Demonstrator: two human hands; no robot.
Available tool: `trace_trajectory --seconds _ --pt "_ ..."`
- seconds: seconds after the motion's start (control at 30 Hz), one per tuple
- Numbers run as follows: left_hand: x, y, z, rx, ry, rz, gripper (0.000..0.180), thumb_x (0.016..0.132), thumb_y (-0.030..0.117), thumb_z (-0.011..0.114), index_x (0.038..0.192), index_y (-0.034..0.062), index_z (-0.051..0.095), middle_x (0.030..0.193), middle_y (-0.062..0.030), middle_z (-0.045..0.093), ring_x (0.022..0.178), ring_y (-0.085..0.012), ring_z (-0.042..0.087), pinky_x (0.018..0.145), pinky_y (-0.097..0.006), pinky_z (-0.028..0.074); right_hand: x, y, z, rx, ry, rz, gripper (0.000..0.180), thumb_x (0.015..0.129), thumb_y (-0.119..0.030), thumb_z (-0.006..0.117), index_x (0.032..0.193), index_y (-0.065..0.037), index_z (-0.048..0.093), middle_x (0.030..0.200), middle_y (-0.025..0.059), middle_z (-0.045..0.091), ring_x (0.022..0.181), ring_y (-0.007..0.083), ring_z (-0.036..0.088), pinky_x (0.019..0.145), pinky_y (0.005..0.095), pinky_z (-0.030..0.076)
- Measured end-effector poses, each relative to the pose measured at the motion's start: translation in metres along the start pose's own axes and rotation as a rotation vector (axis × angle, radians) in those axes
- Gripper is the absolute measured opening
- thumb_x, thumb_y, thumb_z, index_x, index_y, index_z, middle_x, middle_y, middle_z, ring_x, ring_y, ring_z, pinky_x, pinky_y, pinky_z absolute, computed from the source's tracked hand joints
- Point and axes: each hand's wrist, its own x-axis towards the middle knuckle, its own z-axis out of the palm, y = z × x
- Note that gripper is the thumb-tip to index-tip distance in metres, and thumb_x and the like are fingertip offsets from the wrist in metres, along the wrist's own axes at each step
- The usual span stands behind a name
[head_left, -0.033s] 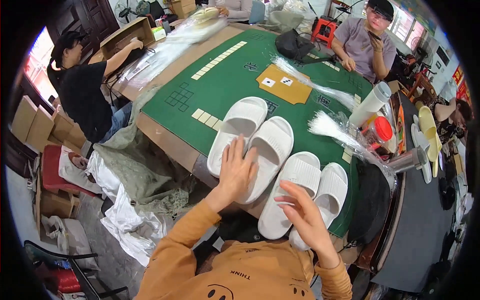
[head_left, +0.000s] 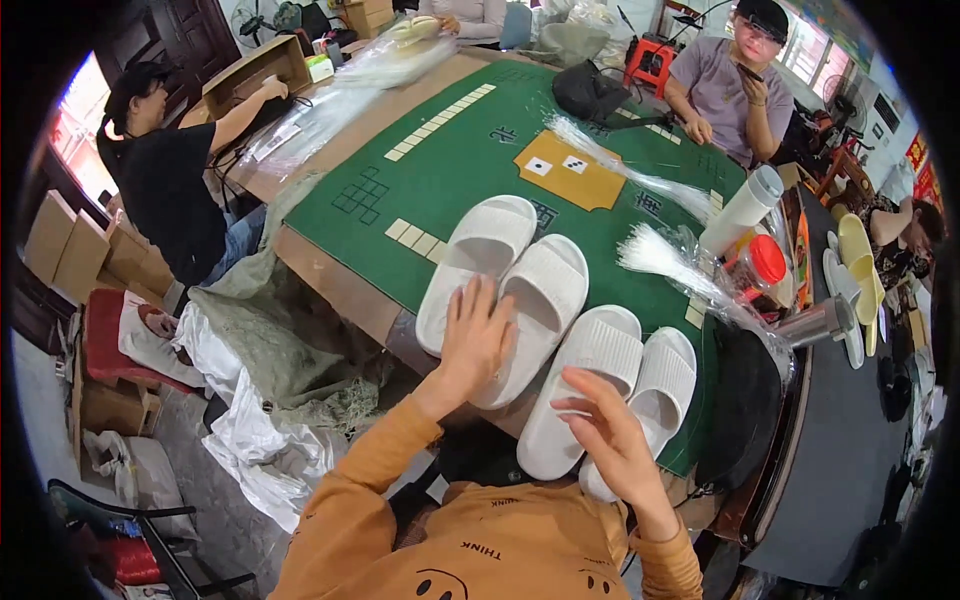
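Two pairs of white slide sandals lie side by side at the near edge of the green table mat. My left hand (head_left: 470,340) rests with fingers stretched on the left pair, across the outer slide (head_left: 490,228) and the inner slide (head_left: 552,270). Over the right pair hovers my right hand (head_left: 612,440), its fingers apart and curved, holding nothing. Below it are a ribbed slide (head_left: 602,345) and a smaller-looking slide (head_left: 672,365), the latter partly covered by my hand and wrist. Whether my right fingertips touch a slide, I cannot tell.
Bundles of white zip ties (head_left: 655,250) lie on the green mat (head_left: 400,190). At the right stand a white bottle (head_left: 740,212), a red-lidded jar (head_left: 762,262) and a clear tumbler (head_left: 815,320). A co-worker (head_left: 165,170) works left; another person (head_left: 735,90) sits opposite. Yellow slides (head_left: 856,250) lie far right.
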Motion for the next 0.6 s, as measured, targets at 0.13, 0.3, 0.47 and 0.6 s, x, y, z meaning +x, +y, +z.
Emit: trace_trajectory --seconds 0.13,0.3,0.47,0.6 --pt "0.012 -0.017 0.01 -0.016 0.038 0.046 0.035 0.083 0.011 0.058 0.117 0.0032 0.056 0.132 -0.0197 0.046 0.121 -0.0368 0.045 0.101 -0.049 0.035 -0.017 -0.005 -0.003 0.008 0.068 0.043 0.042 0.09 0.004 0.049 0.131 -0.002 0.049 0.136 0.0123 0.045 0.106 0.0197 0.06 0.086 0.029 0.048" --pt "0.04 -0.087 0.005 0.04 -0.094 -0.09 0.025 0.083 0.007 0.053 0.105 -0.0022 0.061 0.116 -0.0206 0.058 0.113 -0.0361 0.052 0.097 -0.047 0.04 -0.041 -0.007 -0.026 -0.022 0.28 0.03 0.04 0.089 0.007 0.048 0.128 0.0 0.052 0.131 0.0121 0.049 0.103 0.0207 0.06 0.088 0.0304 0.048" --pt "0.049 -0.223 -0.008 0.094 0.121 -0.024 0.025 0.087 0.006 0.053 0.107 -0.0038 0.063 0.106 -0.0239 0.062 0.1 -0.04 0.058 0.088 -0.047 0.045 -0.066 -0.004 -0.06 -0.114 0.576 -0.002 0.03 0.091 0.006 0.046 0.119 0.004 0.056 0.116 0.0106 0.056 0.097 0.0163 0.06 0.08 0.0264 0.048" --pt "0.066 -0.252 -0.017 0.016 -0.013 -0.094 0.029 0.088 0.006 0.054 0.116 -0.0007 0.06 0.117 -0.0245 0.058 0.11 -0.0403 0.055 0.092 -0.043 0.045 -0.093 0.008 -0.085 -0.264 0.811 0.073 0.021 0.093 0.002 0.048 0.109 0.002 0.062 0.103 0.0073 0.061 0.085 0.0115 0.061 0.069 0.0229 0.047"
